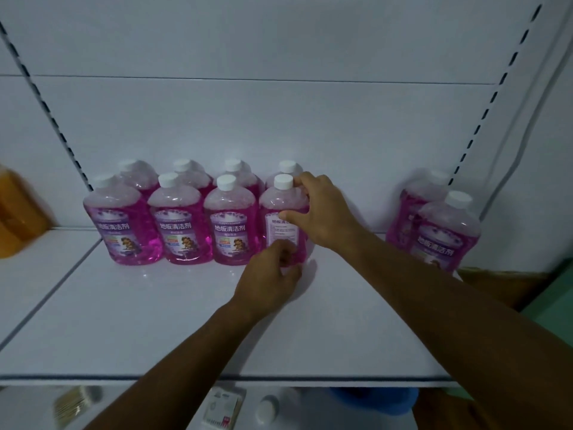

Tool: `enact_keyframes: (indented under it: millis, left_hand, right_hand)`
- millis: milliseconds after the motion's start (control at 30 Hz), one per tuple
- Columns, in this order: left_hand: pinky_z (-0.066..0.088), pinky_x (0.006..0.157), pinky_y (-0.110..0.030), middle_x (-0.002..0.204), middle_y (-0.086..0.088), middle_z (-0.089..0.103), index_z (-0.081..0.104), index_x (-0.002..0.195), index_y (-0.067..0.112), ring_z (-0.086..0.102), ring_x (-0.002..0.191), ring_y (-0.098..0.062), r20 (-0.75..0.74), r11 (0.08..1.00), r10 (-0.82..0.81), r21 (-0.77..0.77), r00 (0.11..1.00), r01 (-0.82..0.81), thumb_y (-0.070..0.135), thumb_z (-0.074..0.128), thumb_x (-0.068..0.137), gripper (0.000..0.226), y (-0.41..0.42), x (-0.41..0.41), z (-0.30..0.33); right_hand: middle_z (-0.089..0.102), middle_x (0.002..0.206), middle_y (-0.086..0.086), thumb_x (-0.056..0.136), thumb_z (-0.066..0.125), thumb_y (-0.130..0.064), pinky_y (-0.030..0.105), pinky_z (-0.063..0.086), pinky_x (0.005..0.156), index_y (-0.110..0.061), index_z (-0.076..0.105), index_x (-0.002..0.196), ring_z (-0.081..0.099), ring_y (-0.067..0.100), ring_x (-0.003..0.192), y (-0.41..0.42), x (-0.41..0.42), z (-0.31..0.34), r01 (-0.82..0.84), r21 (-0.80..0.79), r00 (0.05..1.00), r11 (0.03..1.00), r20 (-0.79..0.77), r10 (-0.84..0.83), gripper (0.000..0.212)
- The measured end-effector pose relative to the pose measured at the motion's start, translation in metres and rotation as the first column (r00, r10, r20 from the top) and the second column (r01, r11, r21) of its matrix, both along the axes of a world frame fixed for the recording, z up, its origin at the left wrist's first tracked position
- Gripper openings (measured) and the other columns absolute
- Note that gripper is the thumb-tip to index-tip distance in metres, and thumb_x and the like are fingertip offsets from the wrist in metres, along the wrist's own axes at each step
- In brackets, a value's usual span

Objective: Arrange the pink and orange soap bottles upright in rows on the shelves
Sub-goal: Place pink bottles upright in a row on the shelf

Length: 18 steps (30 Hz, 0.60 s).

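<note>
While you are steadying the fourth front-row pink bottle [283, 221], its back label is facing you. Your right hand [322, 212] is curling round its shoulder and your left hand [273, 274] is pinching its base. Seven other pink bottles are standing upright in two rows at ten o'clock on the white shelf [155, 321]. Two more pink bottles [434, 225] are waiting apart at two o'clock, and orange bottles [15, 212] at nine o'clock, so roughly half looks done.

Orange bottle [14, 212] blurred, cut by left edge; items under shelf [155, 321] indistinct.
</note>
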<state>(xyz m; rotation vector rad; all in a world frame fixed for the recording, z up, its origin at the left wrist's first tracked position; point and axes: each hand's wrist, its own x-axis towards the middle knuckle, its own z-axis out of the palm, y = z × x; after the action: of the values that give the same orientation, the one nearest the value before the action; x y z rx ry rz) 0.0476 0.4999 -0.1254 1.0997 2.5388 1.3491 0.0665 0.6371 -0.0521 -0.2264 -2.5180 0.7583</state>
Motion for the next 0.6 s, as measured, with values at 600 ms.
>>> enact_keyframes:
  millis: [600]
  left_hand:
    - [0.045,0.078,-0.015,0.118,0.013,0.053,0.045,0.134,0.022,0.055,0.105,-0.011,0.232,0.925,-0.379,0.126,0.896,0.359,0.022,0.065,0.091,0.048,0.137,0.070,0.020]
  right_hand:
    - [0.043,0.142,0.004,0.085,0.071,-0.033,0.023,0.029,0.098,-0.014,0.040,0.140,0.039,0.020,0.130,0.112,0.159,0.028,0.460,0.042,0.883,0.887,-0.131,-0.451,0.066]
